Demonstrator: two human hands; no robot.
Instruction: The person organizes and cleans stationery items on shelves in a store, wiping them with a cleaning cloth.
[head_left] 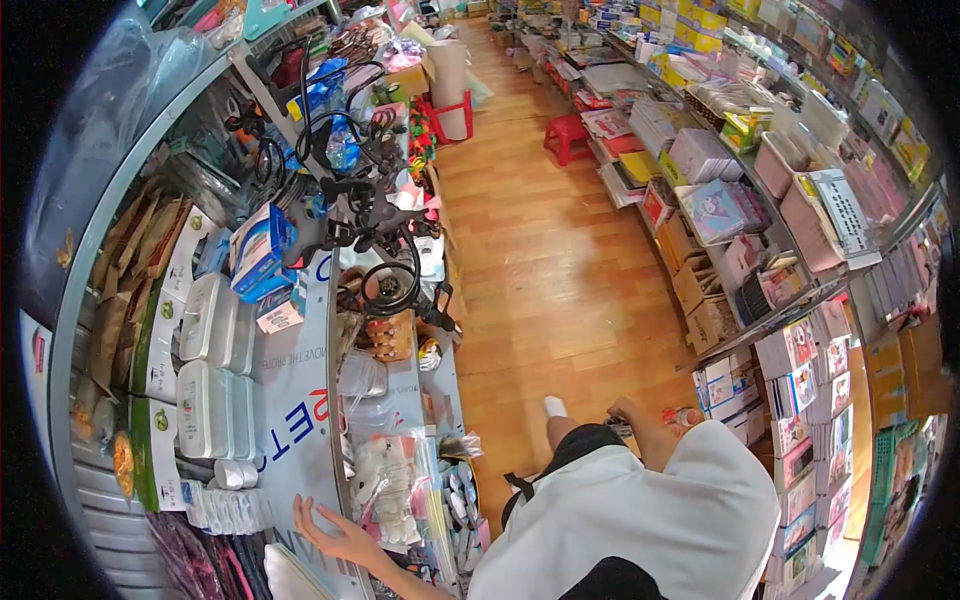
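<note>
Head view. Narrow shop aisle, stocked shelving on both sides.

Left hand (322,530): over the grey shelf board (290,400) with large blue and red lettering. Fingers spread apart, nothing held. Contact with the board: cannot tell. Nearest goods are the small white packets (225,508), lying in a row on the board just beside the fingers, on the side away from the aisle. Beyond them, 2 groups of clear lidded containers (212,365) and a blue box (262,250). On the aisle side of the hand, past the board's edge, hang or lie clear-bagged white goods (385,490); which, cannot tell.

Right hand (628,412): low beside the body, above the wood-look floor (550,260). Fingers look bent; whether they pinch anything, cannot tell. It is apart from the booklet racks (800,430) on that side.

Room: bare board between the left hand and the blue box, bounded by containers on 1 side and the metal edge on the other. Floor open up the aisle's middle; 1 red stool (568,138) juts in at the right shelving, 1 red stand (447,118) at the left. Black straps and cables (365,215) overhang the left edge.
</note>
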